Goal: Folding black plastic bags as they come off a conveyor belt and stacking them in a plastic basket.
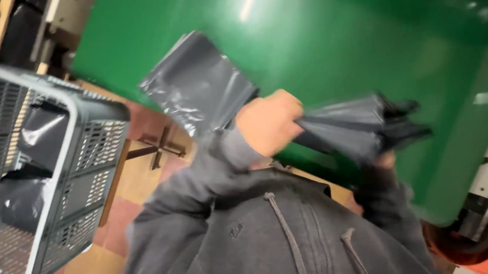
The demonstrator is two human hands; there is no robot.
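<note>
Grey plastic bags [365, 124], bunched into a tight bundle, sit clenched in the person's left hand [269, 123], held chest-high against a green wall [317, 32]. One loose bag [196, 83] fans up and away from that grip, its sheen blurred. The right hand [386, 159] shows only as a sliver under the far end of the bundle; whether its grip is closed cannot be told. Below the grip hangs a grey hooded sweatshirt [264, 240]; well off to the side of it stands a grey slatted crate [49, 164] with more dark bags inside. Judged from this, peeling one bag cleanly would want a firm pinch near the bundle's end.
</note>
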